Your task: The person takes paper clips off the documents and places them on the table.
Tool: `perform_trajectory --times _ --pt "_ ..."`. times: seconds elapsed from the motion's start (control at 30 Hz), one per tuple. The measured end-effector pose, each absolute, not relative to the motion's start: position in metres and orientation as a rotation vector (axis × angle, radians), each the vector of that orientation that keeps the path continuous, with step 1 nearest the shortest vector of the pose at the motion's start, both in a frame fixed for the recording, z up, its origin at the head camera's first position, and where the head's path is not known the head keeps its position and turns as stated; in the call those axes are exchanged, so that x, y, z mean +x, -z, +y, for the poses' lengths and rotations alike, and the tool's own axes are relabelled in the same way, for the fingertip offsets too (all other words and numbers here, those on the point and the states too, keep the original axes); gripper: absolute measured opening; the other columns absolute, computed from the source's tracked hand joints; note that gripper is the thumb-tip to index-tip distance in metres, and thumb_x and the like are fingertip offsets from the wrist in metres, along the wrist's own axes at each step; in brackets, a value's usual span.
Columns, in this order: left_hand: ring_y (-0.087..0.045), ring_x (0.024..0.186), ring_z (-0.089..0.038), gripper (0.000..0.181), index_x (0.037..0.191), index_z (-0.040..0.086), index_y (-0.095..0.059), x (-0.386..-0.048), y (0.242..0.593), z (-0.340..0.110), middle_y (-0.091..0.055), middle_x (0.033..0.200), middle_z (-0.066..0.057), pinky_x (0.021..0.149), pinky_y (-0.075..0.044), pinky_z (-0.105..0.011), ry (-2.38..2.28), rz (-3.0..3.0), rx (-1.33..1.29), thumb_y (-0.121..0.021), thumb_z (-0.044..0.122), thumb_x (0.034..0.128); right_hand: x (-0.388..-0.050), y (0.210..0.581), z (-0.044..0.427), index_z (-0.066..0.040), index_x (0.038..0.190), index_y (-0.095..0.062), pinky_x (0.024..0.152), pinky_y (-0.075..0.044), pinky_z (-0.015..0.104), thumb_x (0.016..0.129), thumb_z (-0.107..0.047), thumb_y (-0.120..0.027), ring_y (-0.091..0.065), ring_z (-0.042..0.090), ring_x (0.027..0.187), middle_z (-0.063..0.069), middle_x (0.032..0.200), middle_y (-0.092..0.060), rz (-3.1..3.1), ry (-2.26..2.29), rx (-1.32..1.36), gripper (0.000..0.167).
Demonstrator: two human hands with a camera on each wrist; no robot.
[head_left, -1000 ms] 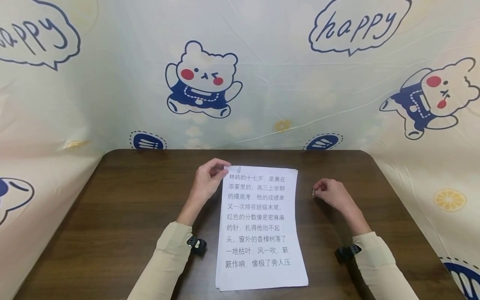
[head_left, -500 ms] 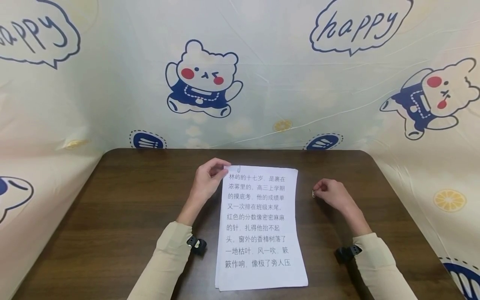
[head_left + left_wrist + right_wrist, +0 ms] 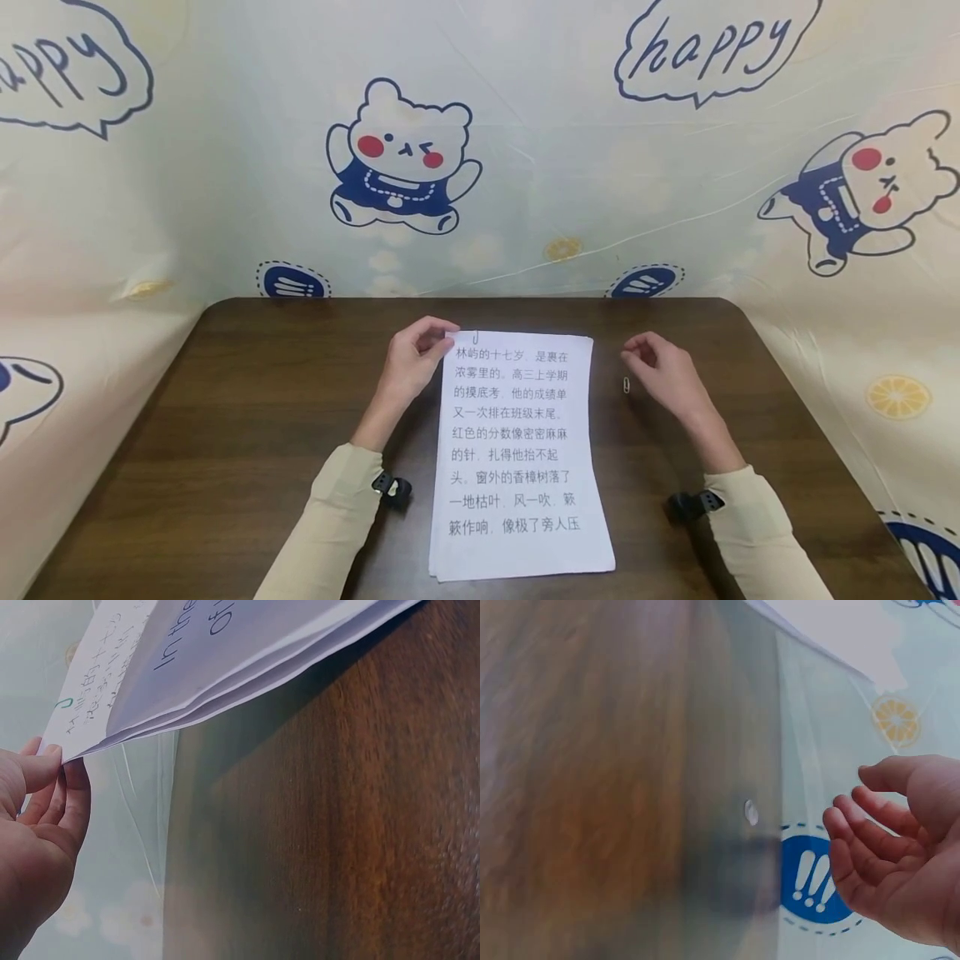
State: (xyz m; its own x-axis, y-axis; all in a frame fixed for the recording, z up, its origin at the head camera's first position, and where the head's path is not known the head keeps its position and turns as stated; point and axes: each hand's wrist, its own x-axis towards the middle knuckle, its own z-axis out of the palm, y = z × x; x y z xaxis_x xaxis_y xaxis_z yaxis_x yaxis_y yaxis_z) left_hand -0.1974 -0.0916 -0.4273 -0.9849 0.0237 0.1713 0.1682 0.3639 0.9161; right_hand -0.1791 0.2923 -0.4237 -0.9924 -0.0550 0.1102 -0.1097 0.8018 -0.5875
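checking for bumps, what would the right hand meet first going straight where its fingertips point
The right hand would likely meet the paper stack first, though height is unclear and it may pass above.

Paper stack [image 3: 202, 664] cut off, left wrist view; loose clip [image 3: 751, 812] blurred, right wrist.
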Motion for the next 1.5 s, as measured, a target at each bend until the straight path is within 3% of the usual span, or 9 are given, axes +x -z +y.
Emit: perform_trajectory --times 0.27,0.37,0.5,0.63,1.17,1.5 --pt "-0.066 0.084 -0.023 0.018 0.111 0.011 -0.072 -0.198 0.427 -0.091 -0.071 0.106 -0.013 0.068 -0.049 -0.022 1.706 -2.448 -0.226 -0.068 0.005 0.0942 -0.183 0.412 0.275 -0.007 0.127 -0.061 0.083 -0.043 0.007 0.101 -0.029 -0.059 -0.064 0.026 0.103 0.014 0.117 -0.068 -2.747 -1.049 0.205 0.034" --pt "-0.066 0.083 -0.024 0.018 0.11 0.01 -0.073 -0.199 0.427 -0.092 -0.071 0.105 -0.014 0.067 -0.049 -0.021 1.704 -2.437 -0.238 -0.067 0.004 0.0939 -0.183 0.409 0.268 -0.006 0.129 -0.06 0.085 -0.043 0.005 0.101 -0.029 -0.06 -0.064 0.025 0.106 0.012 0.119 -0.068 -2.699 -1.081 0.222 0.036" --pt "-0.066 0.083 -0.025 0.018 0.11 0.01 -0.073 -0.199 0.427 -0.092 -0.071 0.106 -0.014 0.067 -0.049 -0.021 1.704 -2.437 -0.24 -0.068 0.004 0.0938 -0.184 0.402 0.257 -0.006 0.13 -0.059 0.094 -0.055 0.028 0.101 -0.029 -0.061 -0.064 0.025 0.108 0.012 0.119 -0.068 -2.634 -1.118 0.265 0.037" --pt "-0.066 0.085 -0.025 0.019 0.111 0.011 -0.073 -0.199 0.426 -0.091 -0.071 0.107 -0.013 0.069 -0.049 -0.022 1.703 -2.449 -0.224 -0.068 0.005 0.0939 -0.184 0.396 0.244 -0.004 0.13 -0.059 0.096 -0.053 0.05 0.1 -0.024 -0.063 -0.062 0.027 0.11 0.014 0.121 -0.066 -2.607 -1.089 0.341 0.037" --pt "-0.067 0.088 -0.024 0.019 0.111 0.011 -0.073 -0.201 0.427 -0.092 -0.072 0.109 -0.012 0.073 -0.05 -0.022 1.717 -2.45 -0.218 -0.068 0.006 0.0942 -0.183 0.386 0.214 -0.006 0.134 -0.058 0.099 -0.052 0.051 0.095 -0.024 -0.069 -0.059 0.032 0.123 0.015 0.134 -0.062 -2.671 -0.804 0.493 0.045" --pt "-0.068 0.086 -0.025 0.019 0.111 0.011 -0.073 -0.2 0.428 -0.091 -0.072 0.108 -0.013 0.07 -0.05 -0.022 1.73 -2.434 -0.227 -0.068 0.006 0.0939 -0.188 0.38 0.191 -0.009 0.136 -0.057 0.109 -0.045 0.052 0.095 -0.029 -0.07 -0.056 0.031 0.129 0.012 0.138 -0.061 -2.687 -0.675 0.592 0.048"
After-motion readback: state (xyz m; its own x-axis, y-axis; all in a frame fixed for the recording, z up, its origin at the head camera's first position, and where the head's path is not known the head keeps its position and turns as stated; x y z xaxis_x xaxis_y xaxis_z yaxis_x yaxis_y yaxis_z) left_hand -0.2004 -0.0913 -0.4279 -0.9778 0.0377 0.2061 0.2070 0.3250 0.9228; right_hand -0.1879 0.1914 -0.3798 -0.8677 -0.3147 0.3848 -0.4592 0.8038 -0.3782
